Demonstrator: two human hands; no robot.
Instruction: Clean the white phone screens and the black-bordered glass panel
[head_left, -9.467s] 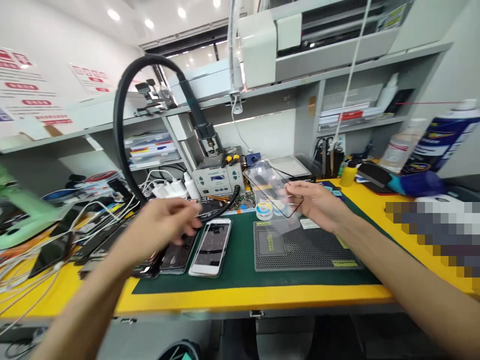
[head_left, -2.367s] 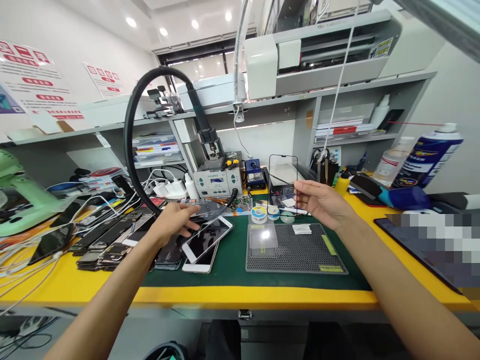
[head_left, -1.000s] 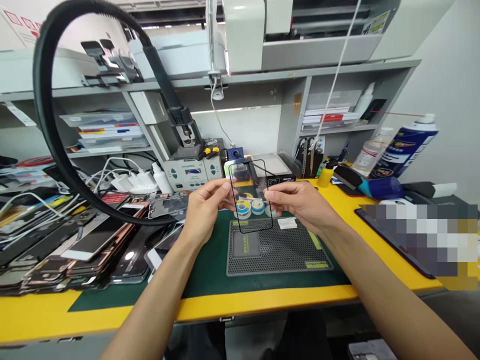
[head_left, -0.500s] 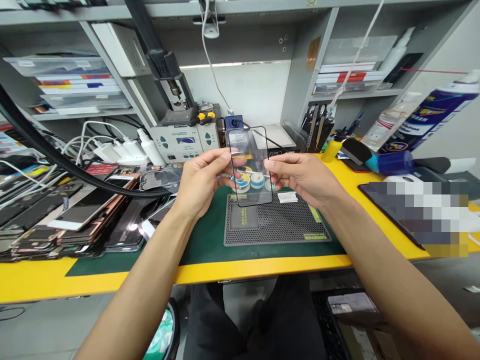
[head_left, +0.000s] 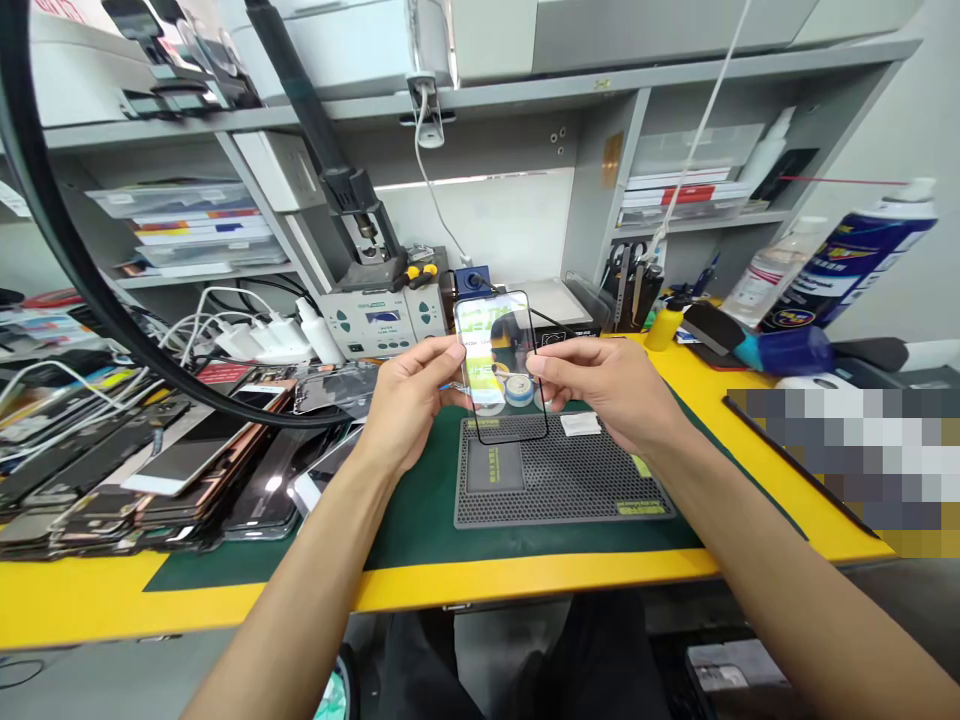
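A clear phone screen glass [head_left: 517,425] with a thin black border stands nearly upright between my hands, tilted slightly. My left hand [head_left: 409,400] pinches its left edge between thumb and fingers. On the opposite edge, my right hand [head_left: 600,385] has the same kind of pinch. Bright green and white reflections show on the upper part of the glass. Below it lies a dark grey perforated work mat [head_left: 570,490], with a small folded white piece [head_left: 580,424] near its top edge. Small round tins [head_left: 519,389] sit behind the glass, partly seen through it.
Stacked phones and phone parts [head_left: 202,440] crowd the left of the bench. A grey soldering station [head_left: 386,320] stands behind my left hand. Toward the right are a yellow bottle [head_left: 665,325], a blue spray can [head_left: 855,255] and a brush [head_left: 780,335]. A black cable [head_left: 90,290] loops at left.
The view has tipped upward, so more of the upper shelf shows. Bright green and white reflections have appeared on the glass. Both hands keep their hold on its edges.
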